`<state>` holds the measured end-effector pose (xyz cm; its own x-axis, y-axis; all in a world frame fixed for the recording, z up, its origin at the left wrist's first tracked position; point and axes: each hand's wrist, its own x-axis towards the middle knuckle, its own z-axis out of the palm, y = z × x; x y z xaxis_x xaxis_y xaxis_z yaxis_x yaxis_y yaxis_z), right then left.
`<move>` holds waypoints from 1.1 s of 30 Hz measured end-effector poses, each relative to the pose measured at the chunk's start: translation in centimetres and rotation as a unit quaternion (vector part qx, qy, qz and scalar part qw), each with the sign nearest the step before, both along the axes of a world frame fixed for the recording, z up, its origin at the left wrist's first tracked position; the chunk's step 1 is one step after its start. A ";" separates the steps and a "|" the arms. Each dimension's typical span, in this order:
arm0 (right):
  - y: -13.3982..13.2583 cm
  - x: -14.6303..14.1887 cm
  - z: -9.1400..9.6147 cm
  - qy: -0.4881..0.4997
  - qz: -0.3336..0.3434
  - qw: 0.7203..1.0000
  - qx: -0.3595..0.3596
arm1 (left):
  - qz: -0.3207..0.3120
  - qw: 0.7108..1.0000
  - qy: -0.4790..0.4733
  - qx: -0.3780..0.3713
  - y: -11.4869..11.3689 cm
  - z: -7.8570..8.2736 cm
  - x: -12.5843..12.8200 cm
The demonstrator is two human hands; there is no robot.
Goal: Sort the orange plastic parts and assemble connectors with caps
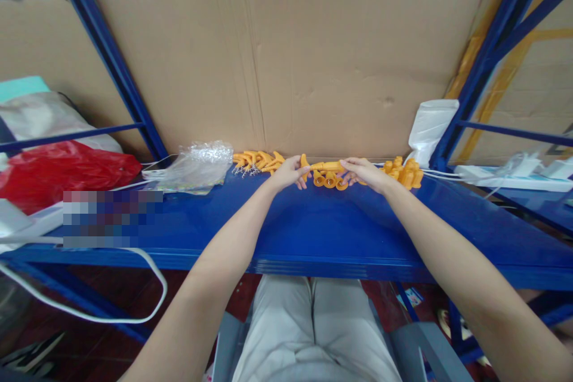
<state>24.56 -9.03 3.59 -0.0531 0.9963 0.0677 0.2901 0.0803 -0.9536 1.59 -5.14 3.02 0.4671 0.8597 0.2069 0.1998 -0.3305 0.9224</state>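
My left hand (289, 174) pinches a small curved yellow-orange plastic piece (304, 161) between thumb and fingers. Just to its right, my right hand (363, 172) grips the right end of a long yellow-orange plastic piece (326, 166). The two pieces meet or nearly meet; whether they are joined I cannot tell. Below them, several round, hollow-ended orange parts (330, 180) face me in a row. Beyond my left hand lies a pile of curved orange pieces (257, 160), with small metal chains (245, 171) beside it. More upright orange parts (405, 173) stand right of my right hand.
The blue shelf top (313, 227) is backed by a cardboard sheet (286, 65). Clear plastic bags (201, 167) lie left, near a red bag (67, 170). A white pouch (430, 128) leans by the right post. A white cable (156, 292) loops over the front edge.
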 end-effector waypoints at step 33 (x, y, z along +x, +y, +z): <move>0.7 0.0 -0.1 -0.069 -0.074 0.994 0.029 | -0.008 1.000 0.001 -0.025 0.6 -0.3 -0.5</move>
